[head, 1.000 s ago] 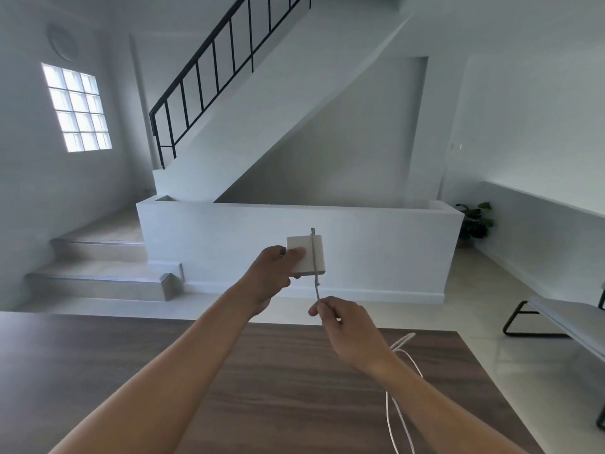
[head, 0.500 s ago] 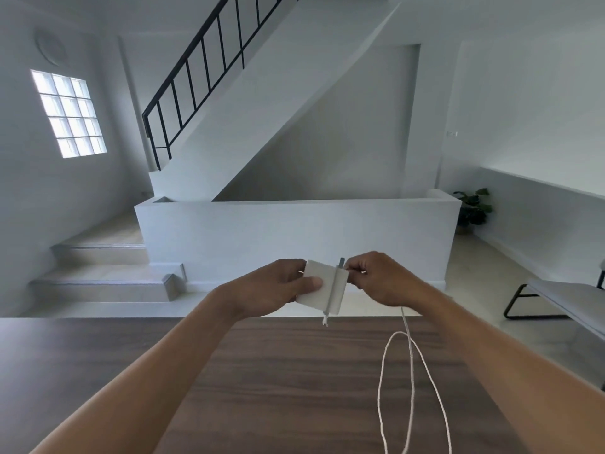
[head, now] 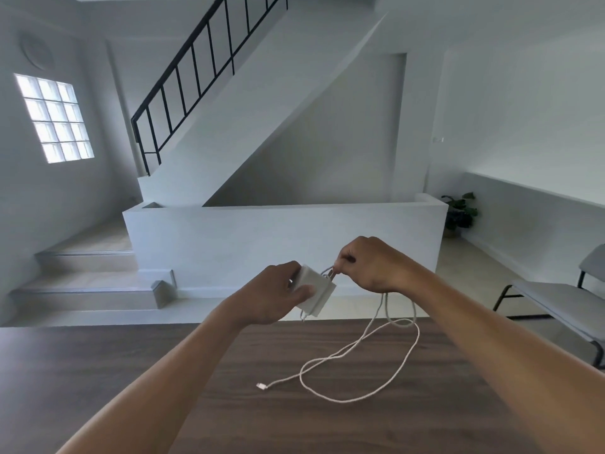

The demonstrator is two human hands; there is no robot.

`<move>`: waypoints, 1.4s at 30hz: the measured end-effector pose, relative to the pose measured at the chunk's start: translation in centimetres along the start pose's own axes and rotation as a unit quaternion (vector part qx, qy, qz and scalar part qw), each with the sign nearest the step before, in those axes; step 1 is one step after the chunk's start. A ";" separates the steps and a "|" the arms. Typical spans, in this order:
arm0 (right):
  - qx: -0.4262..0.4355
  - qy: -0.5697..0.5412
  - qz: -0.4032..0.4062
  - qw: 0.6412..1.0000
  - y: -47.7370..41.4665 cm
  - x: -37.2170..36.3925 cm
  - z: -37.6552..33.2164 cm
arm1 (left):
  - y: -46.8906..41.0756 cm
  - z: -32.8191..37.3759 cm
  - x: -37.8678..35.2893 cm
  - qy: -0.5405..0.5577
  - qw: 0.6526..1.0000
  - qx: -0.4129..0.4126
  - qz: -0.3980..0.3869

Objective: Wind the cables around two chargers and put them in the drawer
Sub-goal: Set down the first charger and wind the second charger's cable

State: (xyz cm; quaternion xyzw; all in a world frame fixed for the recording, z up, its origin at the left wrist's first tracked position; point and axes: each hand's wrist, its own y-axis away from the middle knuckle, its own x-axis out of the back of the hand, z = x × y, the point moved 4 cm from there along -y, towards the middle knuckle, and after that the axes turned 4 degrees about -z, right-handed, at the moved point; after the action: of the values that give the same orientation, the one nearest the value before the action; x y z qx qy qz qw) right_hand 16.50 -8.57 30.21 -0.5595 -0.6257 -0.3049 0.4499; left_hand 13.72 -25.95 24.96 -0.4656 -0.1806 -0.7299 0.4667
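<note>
Clasping the white charger brick (head: 313,291) in the left hand (head: 271,298) over the wooden table's (head: 137,388) far edge, a person pinches its cable (head: 360,363) at the brick's top with the right hand (head: 371,267), raised from below moments ago, so another turn looks laid, with much slack still loose.

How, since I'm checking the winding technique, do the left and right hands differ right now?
The left hand grips the white charger around its body, while the right hand pinches the cable right at the charger's top edge. The left hand sits lower, the right hand higher and further right. Both hands are raised above the wooden table, where the rest of the cable lies loose.
</note>
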 end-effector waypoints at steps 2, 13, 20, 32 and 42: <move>-0.010 0.009 0.009 1.000 0.6 0.5 -0.1 | -0.3 0.1 0.1 -0.009 1.000 0.016 0.018; -0.045 -0.213 -0.007 0.976 4.0 -2.0 -1.4 | -3.4 2.6 3.0 0.075 0.978 0.071 0.179; -0.010 -0.276 0.029 0.961 3.9 -3.7 -0.7 | -5.2 3.8 3.6 0.275 0.936 0.096 0.196; -0.011 -0.361 0.125 0.924 4.4 -5.1 1.9 | -6.5 3.9 7.5 0.400 0.886 0.060 0.229; 0.128 -0.195 0.296 0.926 6.9 -6.1 3.9 | -7.0 -0.9 11.4 0.440 0.835 0.143 0.297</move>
State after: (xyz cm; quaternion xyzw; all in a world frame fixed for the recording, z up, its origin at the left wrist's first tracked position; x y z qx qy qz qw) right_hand 22.21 -6.40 22.25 -0.7050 -0.5406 0.0400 0.4572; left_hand 5.88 -28.95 35.41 -0.0546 0.0888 -0.6504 0.7524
